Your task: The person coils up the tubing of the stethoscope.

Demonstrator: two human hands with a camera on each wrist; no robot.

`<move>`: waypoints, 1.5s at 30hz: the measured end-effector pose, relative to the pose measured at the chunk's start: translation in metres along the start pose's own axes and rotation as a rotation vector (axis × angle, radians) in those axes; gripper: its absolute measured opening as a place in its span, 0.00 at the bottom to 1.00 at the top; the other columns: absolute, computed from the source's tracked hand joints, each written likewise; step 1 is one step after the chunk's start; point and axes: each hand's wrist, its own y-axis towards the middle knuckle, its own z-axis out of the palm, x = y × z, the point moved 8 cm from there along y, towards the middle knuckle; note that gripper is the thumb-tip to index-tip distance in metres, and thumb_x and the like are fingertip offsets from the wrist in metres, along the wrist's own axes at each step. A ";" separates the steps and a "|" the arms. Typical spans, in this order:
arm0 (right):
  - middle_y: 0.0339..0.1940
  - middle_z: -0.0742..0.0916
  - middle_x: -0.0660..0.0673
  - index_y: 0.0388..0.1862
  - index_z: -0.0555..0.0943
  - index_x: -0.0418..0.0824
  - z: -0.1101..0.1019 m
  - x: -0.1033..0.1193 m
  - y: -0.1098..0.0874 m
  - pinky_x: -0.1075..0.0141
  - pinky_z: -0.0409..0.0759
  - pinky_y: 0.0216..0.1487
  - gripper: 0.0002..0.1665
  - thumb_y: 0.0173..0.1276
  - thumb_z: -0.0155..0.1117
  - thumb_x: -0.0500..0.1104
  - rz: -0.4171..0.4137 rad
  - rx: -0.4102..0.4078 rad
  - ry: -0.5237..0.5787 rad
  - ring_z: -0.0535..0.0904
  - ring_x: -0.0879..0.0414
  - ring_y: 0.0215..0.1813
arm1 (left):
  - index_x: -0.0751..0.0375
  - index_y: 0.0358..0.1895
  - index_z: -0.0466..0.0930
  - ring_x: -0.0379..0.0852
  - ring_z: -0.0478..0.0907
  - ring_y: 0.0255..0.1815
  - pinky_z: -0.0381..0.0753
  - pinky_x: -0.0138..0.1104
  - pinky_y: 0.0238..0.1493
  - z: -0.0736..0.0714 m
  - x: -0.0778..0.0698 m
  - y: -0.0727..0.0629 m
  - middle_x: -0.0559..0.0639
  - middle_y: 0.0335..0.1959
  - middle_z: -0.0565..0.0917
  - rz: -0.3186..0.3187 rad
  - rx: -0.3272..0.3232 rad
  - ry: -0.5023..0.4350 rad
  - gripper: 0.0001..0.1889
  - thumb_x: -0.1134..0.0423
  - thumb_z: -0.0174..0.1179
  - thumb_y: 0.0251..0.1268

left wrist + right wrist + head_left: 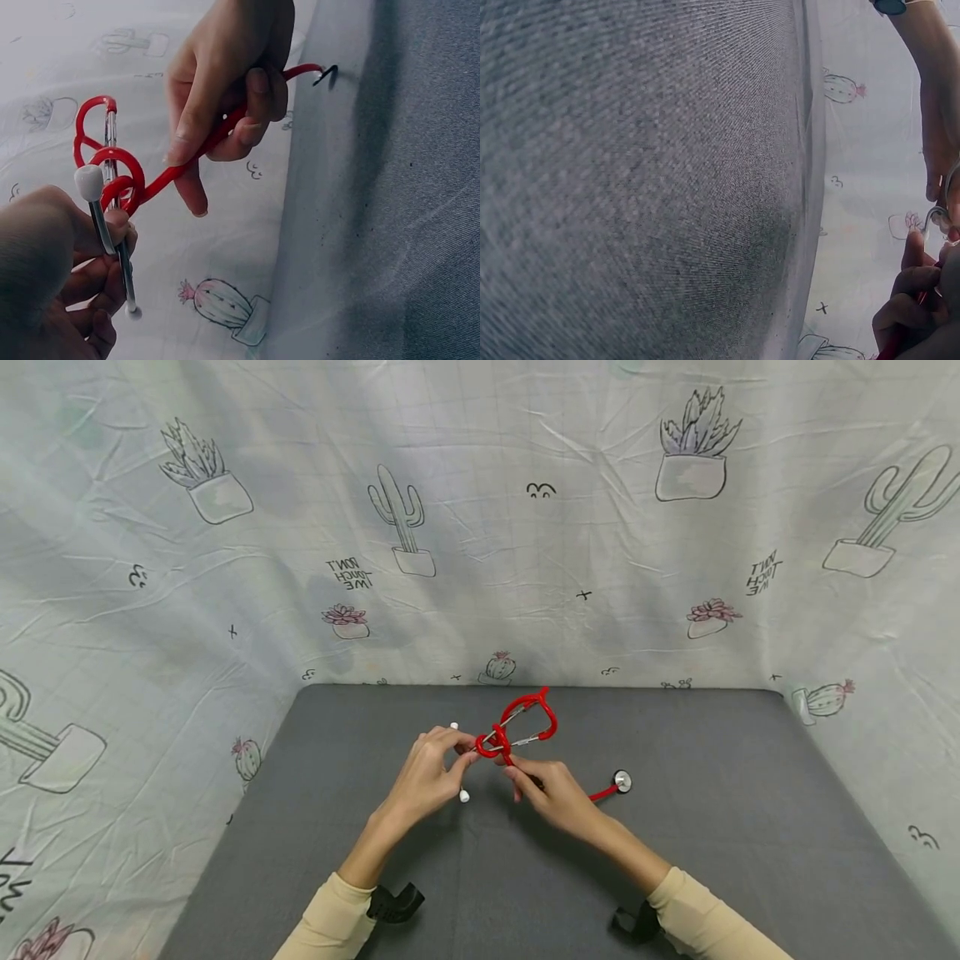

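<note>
The left hand (427,774) pinches a red-tubed stethoscope's (501,741) silver metal ear tubes (126,274); the right hand (553,791) grips its tubing (159,183), looped around them, left of its round black-rimmed chestpiece (622,782).

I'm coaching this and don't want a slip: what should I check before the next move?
1. Left hand gripping the silver metal ear tubes: ok.
2. Right hand holding the glossy red flexible tube: ok.
3. Red tube free of loops: not ok, it loops around the ear tubes.
4. Both rounded white eartips in sight: ok.
5. Round silver-and-black chestpiece resting on the grey fabric-covered table: cannot tell.
</note>
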 end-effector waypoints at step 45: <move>0.22 0.82 0.55 0.63 0.87 0.40 0.008 0.028 -0.026 0.79 0.70 0.25 0.16 0.80 0.65 0.35 -0.083 0.029 -0.087 0.68 0.75 0.25 | 0.66 0.44 0.91 0.50 0.82 0.39 0.77 0.41 0.43 -0.030 0.035 0.014 0.54 0.34 0.90 -0.158 -0.079 -0.001 0.05 0.70 0.73 0.69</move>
